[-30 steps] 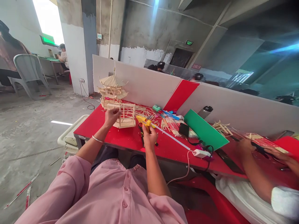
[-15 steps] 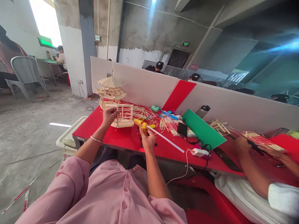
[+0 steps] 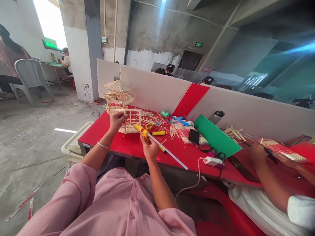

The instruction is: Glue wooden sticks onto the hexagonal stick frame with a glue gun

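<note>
My left hand (image 3: pixel 117 120) is closed on the upper left part of a small wooden stick frame (image 3: pixel 134 118), an open box shape with posts and a flat base. In my right hand (image 3: pixel 150 148) is a yellow hot glue gun (image 3: pixel 141 130). Its nozzle points left, against or just in front of the frame's lower part; I cannot tell if they touch. A long white glue stick (image 3: pixel 169 152) juts from the gun's back. Behind the frame stands a tiered stick pagoda (image 3: pixel 118 92). Yellow-handled scissors (image 3: pixel 157 132) lie right of the gun.
Loose sticks (image 3: pixel 151 116) cover the back of the red table (image 3: pixel 98 131). Further right are a black phone (image 3: pixel 194 135), a green board (image 3: pixel 216 136), a white power strip (image 3: pixel 212 161) and a bottle (image 3: pixel 216 117). A co-worker's hands (image 3: pixel 258 152) work at the right. A partition (image 3: pixel 152 88) stands behind.
My right hand has moved the glue gun left, so its nozzle overlaps the frame's lower part. The scissors show more fully. My left hand keeps its hold.
</note>
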`<state>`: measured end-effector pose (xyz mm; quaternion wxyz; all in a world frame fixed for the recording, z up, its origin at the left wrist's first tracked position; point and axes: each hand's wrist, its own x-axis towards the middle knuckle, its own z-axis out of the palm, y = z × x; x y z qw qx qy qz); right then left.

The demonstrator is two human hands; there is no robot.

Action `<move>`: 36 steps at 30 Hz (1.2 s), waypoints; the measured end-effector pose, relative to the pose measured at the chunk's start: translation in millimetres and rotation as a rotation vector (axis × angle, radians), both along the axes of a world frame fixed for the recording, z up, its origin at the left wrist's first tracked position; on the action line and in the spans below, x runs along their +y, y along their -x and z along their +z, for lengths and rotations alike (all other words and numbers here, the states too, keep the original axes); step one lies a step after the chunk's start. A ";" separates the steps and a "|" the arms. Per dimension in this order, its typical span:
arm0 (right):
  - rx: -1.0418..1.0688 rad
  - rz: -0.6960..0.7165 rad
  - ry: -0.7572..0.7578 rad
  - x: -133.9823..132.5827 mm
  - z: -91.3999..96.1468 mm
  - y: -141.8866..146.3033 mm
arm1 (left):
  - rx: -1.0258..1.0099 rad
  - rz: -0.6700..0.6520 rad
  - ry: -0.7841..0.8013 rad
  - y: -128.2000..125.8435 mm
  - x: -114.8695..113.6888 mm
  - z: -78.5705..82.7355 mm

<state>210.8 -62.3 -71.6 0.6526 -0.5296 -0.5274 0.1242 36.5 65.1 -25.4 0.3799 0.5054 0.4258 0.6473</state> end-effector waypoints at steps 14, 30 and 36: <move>0.092 -0.110 0.022 -6.7 -5.0 -17.6 | -0.021 0.011 0.001 -2.2 2.3 -0.7; -0.094 0.020 -0.095 -9.4 -11.1 14.9 | 0.010 0.052 0.016 -5.7 3.8 1.3; -0.170 0.114 -0.096 -24.6 -10.5 13.5 | 0.050 0.054 0.001 -2.8 10.0 3.1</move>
